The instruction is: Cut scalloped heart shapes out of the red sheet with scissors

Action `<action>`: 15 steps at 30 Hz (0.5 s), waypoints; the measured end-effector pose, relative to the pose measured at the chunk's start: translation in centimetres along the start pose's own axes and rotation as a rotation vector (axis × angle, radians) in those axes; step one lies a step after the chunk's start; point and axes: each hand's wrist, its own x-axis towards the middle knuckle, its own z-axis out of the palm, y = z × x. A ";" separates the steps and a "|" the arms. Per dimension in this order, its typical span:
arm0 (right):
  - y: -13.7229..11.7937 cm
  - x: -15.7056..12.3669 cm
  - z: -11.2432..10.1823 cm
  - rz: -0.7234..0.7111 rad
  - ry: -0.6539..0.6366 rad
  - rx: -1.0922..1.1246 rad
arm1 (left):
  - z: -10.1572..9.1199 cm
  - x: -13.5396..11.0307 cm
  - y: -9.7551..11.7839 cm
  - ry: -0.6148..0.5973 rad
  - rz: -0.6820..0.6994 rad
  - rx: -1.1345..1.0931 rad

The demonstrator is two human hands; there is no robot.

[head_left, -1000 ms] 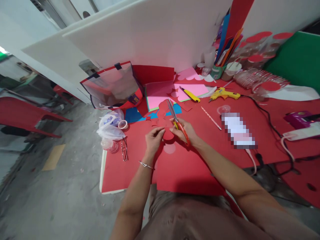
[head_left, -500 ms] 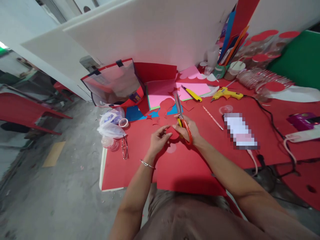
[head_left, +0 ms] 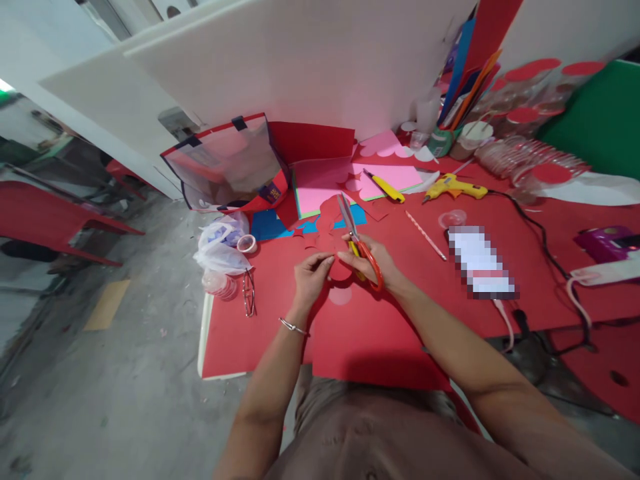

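My right hand (head_left: 381, 259) grips a pair of scissors (head_left: 370, 265) with orange and yellow handles, the blades pointing away from me. My left hand (head_left: 311, 279) is closed in a pinch at the edge of a red paper piece (head_left: 343, 271) with a rounded outline. That piece lies between both hands, and my right thumb is close to its upper edge; red on red blurs its full shape. Just below it a pale translucent disc (head_left: 341, 296) rests on the red sheet. Beyond the blades are red paper offcuts (head_left: 327, 217) with curved cut-outs.
A yellow cutter (head_left: 385, 187), a glue gun (head_left: 455, 187), a striped stick (head_left: 425, 235) and a blurred-out phone (head_left: 480, 263) lie to the right. Left are a plastic bag (head_left: 223, 243), glasses (head_left: 249, 293) and a tote bag (head_left: 225, 167). Lidded cups (head_left: 530, 150) stand at the back right.
The scissors have tilted left and dropped slightly, with their blades turned more toward the left. My left hand has shifted a little left and its fingers have drawn together.
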 end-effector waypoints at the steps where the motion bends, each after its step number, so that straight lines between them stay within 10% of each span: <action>1: 0.1 0.0 0.0 0.018 -0.014 -0.005 | 0.1 -0.1 0.1 -0.016 -0.005 0.000; 15: 0.4 0.3 -0.1 0.014 0.082 -0.036 | 0.5 -0.6 0.3 -0.126 -0.048 -0.030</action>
